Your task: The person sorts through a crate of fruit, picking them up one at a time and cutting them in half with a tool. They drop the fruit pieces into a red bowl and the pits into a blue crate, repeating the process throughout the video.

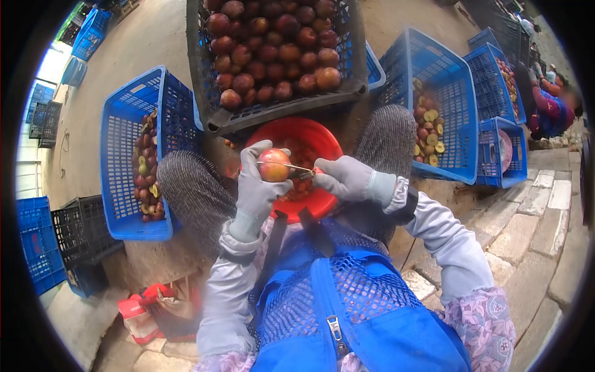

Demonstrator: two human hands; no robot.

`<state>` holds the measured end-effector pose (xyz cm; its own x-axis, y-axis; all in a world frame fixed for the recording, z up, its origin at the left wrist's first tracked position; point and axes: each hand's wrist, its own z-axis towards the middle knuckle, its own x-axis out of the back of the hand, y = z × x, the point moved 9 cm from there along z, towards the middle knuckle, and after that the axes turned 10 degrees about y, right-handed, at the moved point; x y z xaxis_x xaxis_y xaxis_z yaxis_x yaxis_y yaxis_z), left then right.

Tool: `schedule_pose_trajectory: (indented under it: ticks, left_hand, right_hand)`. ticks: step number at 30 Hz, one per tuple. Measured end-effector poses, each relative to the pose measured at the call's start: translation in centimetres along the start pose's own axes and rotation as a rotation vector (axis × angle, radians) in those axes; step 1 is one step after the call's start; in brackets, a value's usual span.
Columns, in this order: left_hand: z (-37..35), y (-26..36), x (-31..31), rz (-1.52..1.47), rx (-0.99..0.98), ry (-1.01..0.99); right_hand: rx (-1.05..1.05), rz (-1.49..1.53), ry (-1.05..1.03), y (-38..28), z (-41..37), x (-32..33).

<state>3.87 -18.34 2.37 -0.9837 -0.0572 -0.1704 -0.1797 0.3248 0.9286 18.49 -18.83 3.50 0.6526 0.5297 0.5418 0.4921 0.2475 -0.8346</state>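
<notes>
Fruit point(274, 165) over red basin point(313, 133), crate point(279, 111) beyond

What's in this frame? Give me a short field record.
left hand: gloved, fingers around a fruit
right hand: gloved, holds a knife, blade across the fruit
under hands: red bowl, between the knees
ahead: dark crate full of whole fruit
sides: left blue crate and right blue crate, both with cut fruit
far right: another person, seated
</notes>
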Motion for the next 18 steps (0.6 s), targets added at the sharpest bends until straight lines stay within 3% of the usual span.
schedule_pose_trajectory:
  ticks: [4,7,10,16,18]
  left_hand:
    - [-0.6,1.3,-0.4,-0.220,0.080,-0.073]
    - [-0.6,1.3,-0.1,-0.226,0.101,-0.072]
    - [0.2,1.4,0.7,0.137,-0.095,0.024]
    - [0.7,2.3,0.9,0.467,-0.080,0.101]
    - [1.5,2.9,3.2,0.499,-0.242,0.205]
  right_hand:
    - [0.029,-0.016,0.038,0.0,-0.3,0.4]
    - [0.042,-0.067,0.025,-0.1,-0.4,0.1]
    - [0.046,-0.146,0.005,-0.1,0.1,0.1]
    - [-0.074,-0.271,-0.012,-1.2,-0.3,1.5]
    - [-0.106,-0.311,-0.017,-1.5,-1.3,3.0]
